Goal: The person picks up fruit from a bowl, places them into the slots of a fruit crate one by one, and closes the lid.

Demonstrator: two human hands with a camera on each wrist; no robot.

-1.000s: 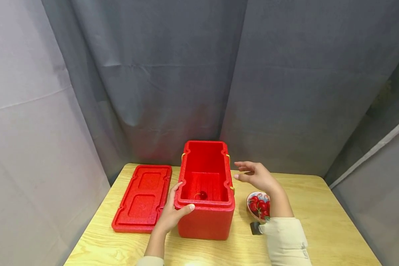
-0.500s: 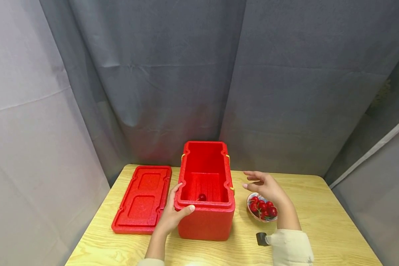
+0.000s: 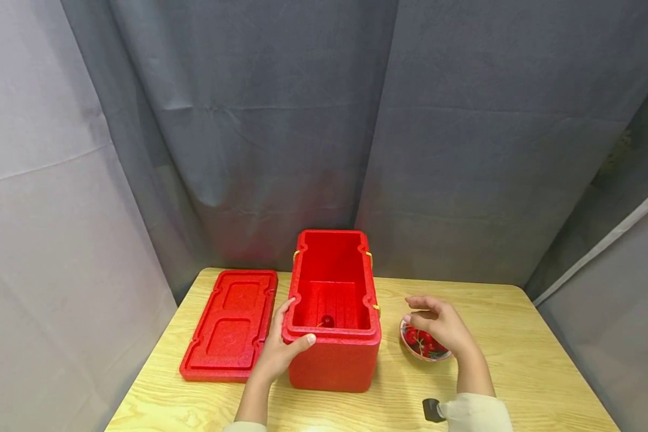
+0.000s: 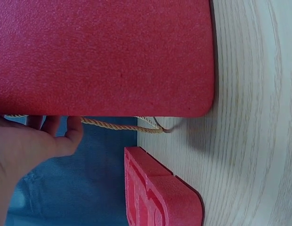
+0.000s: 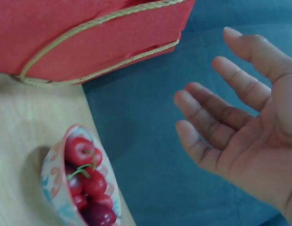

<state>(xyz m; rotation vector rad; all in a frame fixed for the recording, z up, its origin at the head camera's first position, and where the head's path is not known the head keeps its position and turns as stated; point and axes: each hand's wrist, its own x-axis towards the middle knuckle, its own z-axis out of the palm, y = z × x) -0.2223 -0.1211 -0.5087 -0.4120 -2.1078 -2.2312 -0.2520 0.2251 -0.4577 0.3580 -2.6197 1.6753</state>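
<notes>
A red foam box (image 3: 335,366) with yellow rope handles stands uncovered on the table, and a cherry (image 3: 327,321) lies on its floor near the front. My left hand (image 3: 276,351) holds the box's near left corner, thumb on the front rim and fingers along the left side. In the left wrist view its fingers (image 4: 74,128) meet the wall beside the rope (image 4: 117,126). My right hand (image 3: 437,324) hovers above a patterned bowl (image 3: 434,359) of red cherries (image 3: 423,342), its fingers loosely bent with nothing between them. Part of the bowl is hidden beneath that hand.
The box's red lid (image 3: 232,327) lies flat to the left of the box. A wooden table (image 3: 524,360) carries everything, with a grey curtain (image 3: 270,150) behind it. A small black piece (image 3: 432,410) is fixed at my right wrist.
My right hand has moved from beside the box to the right and nearer me, over the bowl. The cherry in the box has shifted slightly. My left hand stays at the corner.
</notes>
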